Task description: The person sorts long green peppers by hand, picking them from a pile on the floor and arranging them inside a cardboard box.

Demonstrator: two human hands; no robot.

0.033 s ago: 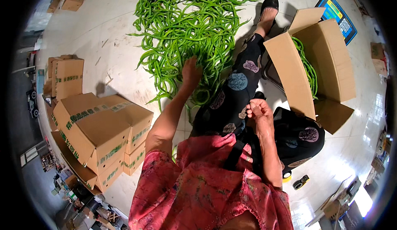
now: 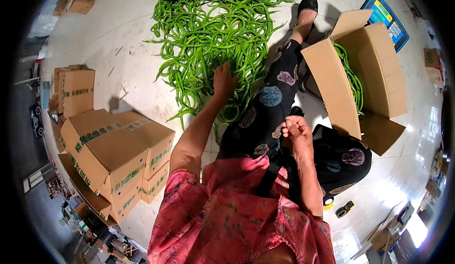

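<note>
Green beans [image 2: 192,46] beneath, the left hand [image 2: 224,82] has shifted slightly rightward, grip unclear; right hand [image 2: 298,130] grip narrow.

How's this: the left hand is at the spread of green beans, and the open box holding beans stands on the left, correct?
Not quite: the head view shows the open box holding beans on the right. The left hand is at the spread of green beans.

Left hand [image 2: 224,81] | shifted slightly rightward — across the green beans [image 2: 227,38]
</note>
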